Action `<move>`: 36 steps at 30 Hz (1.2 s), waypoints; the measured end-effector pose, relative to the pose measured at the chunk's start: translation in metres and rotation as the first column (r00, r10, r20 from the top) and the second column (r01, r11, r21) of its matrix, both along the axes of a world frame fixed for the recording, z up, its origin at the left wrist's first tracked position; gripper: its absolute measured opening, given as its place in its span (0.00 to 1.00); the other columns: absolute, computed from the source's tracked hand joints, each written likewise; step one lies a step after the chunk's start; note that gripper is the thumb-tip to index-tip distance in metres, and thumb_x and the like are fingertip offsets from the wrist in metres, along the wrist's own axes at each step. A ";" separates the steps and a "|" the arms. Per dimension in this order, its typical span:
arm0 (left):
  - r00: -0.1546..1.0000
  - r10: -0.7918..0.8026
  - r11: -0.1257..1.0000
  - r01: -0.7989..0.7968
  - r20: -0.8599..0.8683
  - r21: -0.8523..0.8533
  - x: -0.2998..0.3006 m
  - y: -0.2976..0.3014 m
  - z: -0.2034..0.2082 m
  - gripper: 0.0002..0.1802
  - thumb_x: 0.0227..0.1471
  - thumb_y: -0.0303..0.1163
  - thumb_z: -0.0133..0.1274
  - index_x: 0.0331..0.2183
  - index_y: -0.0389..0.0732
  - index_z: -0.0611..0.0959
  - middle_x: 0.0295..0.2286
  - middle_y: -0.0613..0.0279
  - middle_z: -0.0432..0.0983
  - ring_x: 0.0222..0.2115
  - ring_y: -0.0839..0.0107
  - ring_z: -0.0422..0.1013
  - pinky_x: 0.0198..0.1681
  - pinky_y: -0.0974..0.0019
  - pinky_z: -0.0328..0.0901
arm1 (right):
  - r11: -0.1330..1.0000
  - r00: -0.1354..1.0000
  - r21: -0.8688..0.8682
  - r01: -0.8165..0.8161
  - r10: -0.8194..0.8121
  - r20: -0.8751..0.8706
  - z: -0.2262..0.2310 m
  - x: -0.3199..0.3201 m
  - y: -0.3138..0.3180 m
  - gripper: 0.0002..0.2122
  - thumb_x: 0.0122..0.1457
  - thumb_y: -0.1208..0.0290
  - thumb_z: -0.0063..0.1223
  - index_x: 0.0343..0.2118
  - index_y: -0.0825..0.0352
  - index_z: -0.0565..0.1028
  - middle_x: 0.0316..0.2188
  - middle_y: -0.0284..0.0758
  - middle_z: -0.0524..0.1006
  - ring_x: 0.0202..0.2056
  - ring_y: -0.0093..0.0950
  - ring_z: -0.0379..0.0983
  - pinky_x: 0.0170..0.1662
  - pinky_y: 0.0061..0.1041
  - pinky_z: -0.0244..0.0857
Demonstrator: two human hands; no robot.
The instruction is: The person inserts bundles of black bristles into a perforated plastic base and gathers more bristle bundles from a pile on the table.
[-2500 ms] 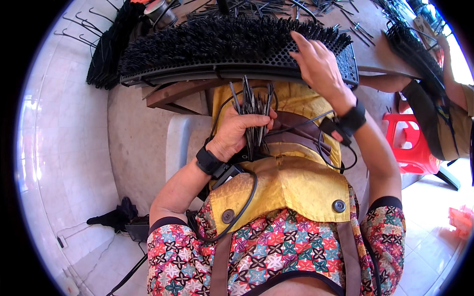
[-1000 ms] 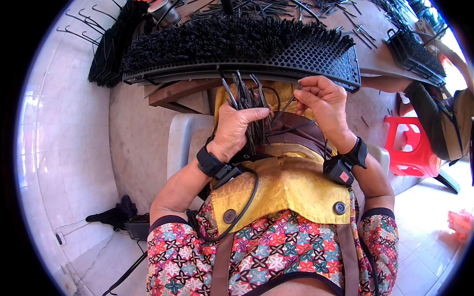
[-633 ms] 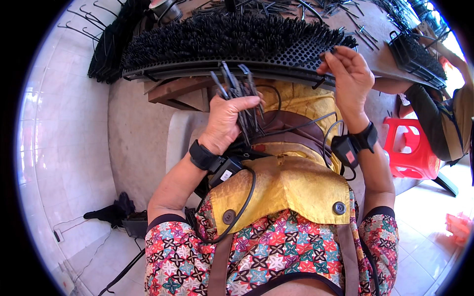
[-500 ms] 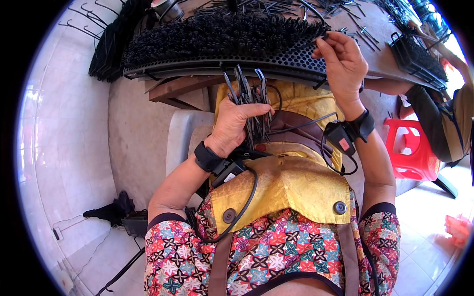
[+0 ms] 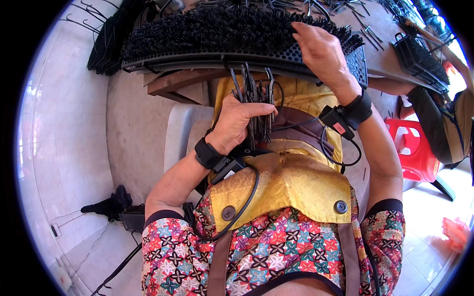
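Observation:
My left hand (image 5: 236, 121) is wrapped round a bundle of slim dark metal pieces (image 5: 255, 93), its thumb lying across them. The pieces stand roughly upright in front of the apron, their upper ends sticking out above the fist. Ahead lies a long black perforated tray (image 5: 197, 57), densely packed with small upright black pieces (image 5: 217, 29). Over the right part of this tray is my right hand (image 5: 323, 56), its fingers drawn together and pointing left at the edge of the packed pieces. Whatever those fingers pinch is hidden by the hand.
More loose dark pieces (image 5: 368, 32) lie on the table behind the tray. A smaller loaded black rack (image 5: 419, 56) stands at right, near another person's arm and leg. A red plastic stool (image 5: 414, 153) is below it. Black racks (image 5: 111, 47) hang by the left wall.
My right hand has moved forward and left over the tray, its fingers turning inward. Black pieces now show at the tray's right end. My left hand keeps its bundle, nearly still.

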State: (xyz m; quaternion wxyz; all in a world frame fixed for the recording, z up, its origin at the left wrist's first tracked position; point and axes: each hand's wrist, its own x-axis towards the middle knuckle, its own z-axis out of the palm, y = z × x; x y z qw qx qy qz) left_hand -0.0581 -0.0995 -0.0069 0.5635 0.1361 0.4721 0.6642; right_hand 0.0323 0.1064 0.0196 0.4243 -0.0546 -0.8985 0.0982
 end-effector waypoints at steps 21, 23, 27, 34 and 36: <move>0.993 -0.117 0.993 0.117 -0.022 -0.007 0.001 0.000 -0.003 0.17 0.37 0.16 0.59 0.32 0.37 0.74 0.27 0.57 0.75 0.26 0.69 0.74 0.32 0.69 0.70 | 0.637 0.946 -0.770 -0.043 -0.221 -0.236 0.013 0.032 -0.016 0.02 0.52 0.77 0.55 0.28 0.68 0.77 0.16 0.26 0.73 0.17 0.12 0.65 0.20 0.13 0.59; 0.994 -0.106 0.994 0.106 -0.007 -0.015 0.001 0.000 -0.005 0.17 0.37 0.17 0.60 0.32 0.37 0.74 0.27 0.57 0.75 0.26 0.69 0.74 0.32 0.69 0.69 | 0.745 0.930 -0.667 -0.024 -0.229 -0.289 0.011 0.024 -0.011 0.02 0.52 0.76 0.56 0.29 0.68 0.77 0.16 0.27 0.73 0.17 0.12 0.65 0.20 0.13 0.59; 0.996 -0.090 0.996 0.091 0.020 -0.026 0.001 0.000 -0.002 0.16 0.37 0.17 0.59 0.32 0.37 0.74 0.27 0.56 0.75 0.26 0.69 0.74 0.31 0.70 0.69 | 0.891 0.948 -0.451 0.051 -0.185 -0.259 0.005 0.013 -0.009 0.04 0.51 0.76 0.57 0.29 0.68 0.75 0.17 0.35 0.73 0.19 0.21 0.70 0.24 0.18 0.63; 0.996 -0.087 0.995 0.088 0.032 -0.048 0.000 0.000 -0.003 0.16 0.38 0.16 0.58 0.33 0.37 0.73 0.26 0.56 0.76 0.26 0.69 0.74 0.30 0.71 0.70 | 0.996 0.971 -0.094 0.007 -0.030 -0.237 0.014 -0.003 -0.006 0.05 0.49 0.76 0.55 0.30 0.68 0.74 0.23 0.41 0.74 0.25 0.41 0.72 0.28 0.30 0.67; 0.996 -0.086 0.995 0.088 0.031 -0.053 0.000 -0.001 -0.003 0.16 0.38 0.16 0.59 0.33 0.37 0.74 0.26 0.57 0.75 0.26 0.69 0.74 0.30 0.71 0.69 | 0.995 0.983 -0.104 -0.012 -0.007 -0.183 0.013 -0.006 -0.007 0.04 0.49 0.77 0.55 0.29 0.68 0.74 0.23 0.41 0.74 0.26 0.41 0.72 0.28 0.30 0.67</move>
